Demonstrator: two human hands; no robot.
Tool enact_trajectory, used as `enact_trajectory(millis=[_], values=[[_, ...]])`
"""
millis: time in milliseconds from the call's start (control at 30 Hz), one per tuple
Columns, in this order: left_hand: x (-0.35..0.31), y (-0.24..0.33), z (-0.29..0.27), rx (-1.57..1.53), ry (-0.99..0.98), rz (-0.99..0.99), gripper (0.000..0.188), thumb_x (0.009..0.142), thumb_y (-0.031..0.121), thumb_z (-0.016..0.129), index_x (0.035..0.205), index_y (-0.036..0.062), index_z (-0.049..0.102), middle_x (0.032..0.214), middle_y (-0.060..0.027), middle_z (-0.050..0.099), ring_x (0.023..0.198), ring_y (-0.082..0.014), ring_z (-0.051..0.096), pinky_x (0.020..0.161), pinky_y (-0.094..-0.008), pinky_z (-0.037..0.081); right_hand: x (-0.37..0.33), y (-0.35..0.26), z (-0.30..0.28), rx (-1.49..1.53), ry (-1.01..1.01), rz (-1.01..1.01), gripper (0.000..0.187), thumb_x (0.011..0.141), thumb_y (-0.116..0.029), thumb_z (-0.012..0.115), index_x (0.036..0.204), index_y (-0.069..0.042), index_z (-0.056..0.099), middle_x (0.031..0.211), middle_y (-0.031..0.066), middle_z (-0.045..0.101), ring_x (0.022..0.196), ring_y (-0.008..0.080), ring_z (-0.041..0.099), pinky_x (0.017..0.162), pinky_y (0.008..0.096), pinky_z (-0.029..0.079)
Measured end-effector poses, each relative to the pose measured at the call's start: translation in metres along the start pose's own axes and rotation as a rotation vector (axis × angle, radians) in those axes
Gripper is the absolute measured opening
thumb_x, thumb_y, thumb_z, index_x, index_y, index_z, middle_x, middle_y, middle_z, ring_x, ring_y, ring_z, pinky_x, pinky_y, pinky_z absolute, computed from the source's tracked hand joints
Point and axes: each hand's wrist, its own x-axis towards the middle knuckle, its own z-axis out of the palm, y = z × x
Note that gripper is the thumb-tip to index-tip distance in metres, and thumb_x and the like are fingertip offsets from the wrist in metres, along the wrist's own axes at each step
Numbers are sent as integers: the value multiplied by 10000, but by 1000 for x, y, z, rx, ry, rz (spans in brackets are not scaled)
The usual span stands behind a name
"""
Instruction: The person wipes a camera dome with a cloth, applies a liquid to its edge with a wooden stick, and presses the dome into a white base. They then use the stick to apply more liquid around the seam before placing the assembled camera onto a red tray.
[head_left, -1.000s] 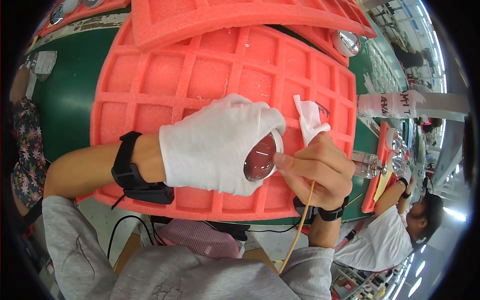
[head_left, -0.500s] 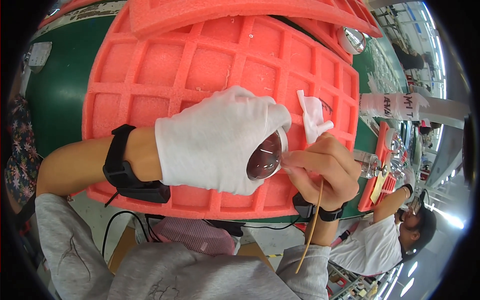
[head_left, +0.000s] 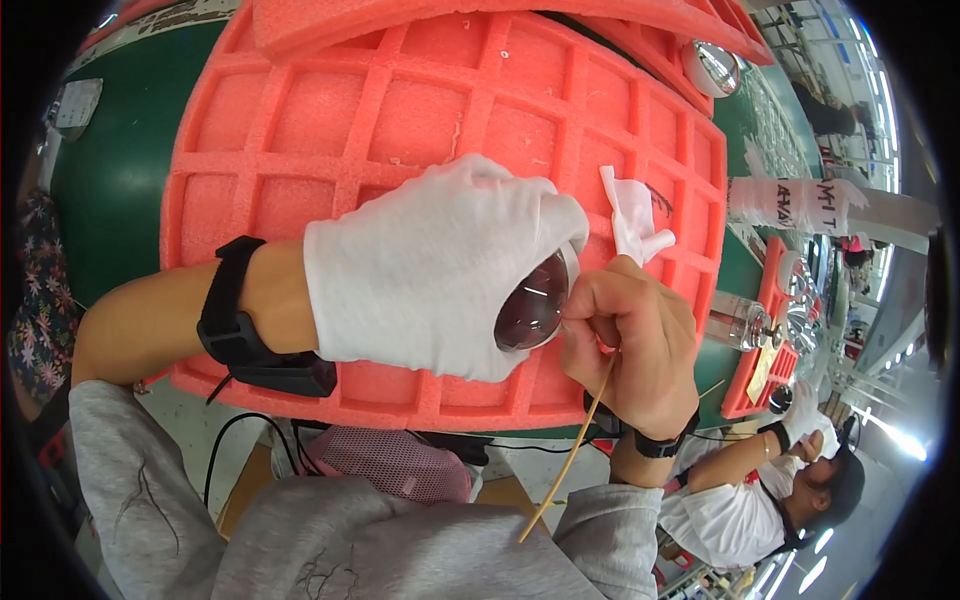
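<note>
My left hand (head_left: 430, 270), in a white glove, is wrapped round a shiny dark dome (head_left: 532, 308) with a pale rim; its back and the glove cover part of the dome. My bare right hand (head_left: 640, 340) is closed in a pinch, its fingertips at the dome's right edge. A thin wooden stick (head_left: 565, 460) passes through that hand and hangs out below it, slanting down to the left. Whether the fingertips hold something small at the rim cannot be made out. Both hands are above a pink foam tray (head_left: 245, 110) with square pockets.
A white cloth strip (head_left: 637, 215) lies on the tray right of my hands. Another foam tray (head_left: 400, 18) overlaps the far side, with a mirrored dome (head_left: 712, 68) beside it. A glass bottle (head_left: 738, 322) stands at right on the green table (head_left: 120, 190). A co-worker (head_left: 740, 500) sits beyond.
My right hand has turned at the dome's edge, and the stick's lower end has swung left. The dome has shifted slightly. The co-worker's gloved hand has risen.
</note>
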Motion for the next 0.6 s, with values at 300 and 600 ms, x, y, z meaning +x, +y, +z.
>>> enact_trajectory(millis=[300, 600], values=[[1, 1, 0, -18, 26, 11, 539, 646, 159, 814, 1118, 67, 568, 1010, -86, 607, 969, -338, 593, 910, -426, 458, -4, 3, -11, 210, -146, 61, 286, 770, 107, 692, 972, -2, 521, 759, 66, 586, 565, 178, 543, 516, 286, 440], [2, 1, -1, -32, 35, 28, 560, 651, 158, 815, 1141, 71, 559, 1014, -74, 625, 980, -332, 603, 910, -421, 464, -13, 6, -15, 331, -64, 133, 297, 787, 79, 723, 1036, 3, 580, 716, 52, 597, 550, 168, 592, 503, 287, 459]])
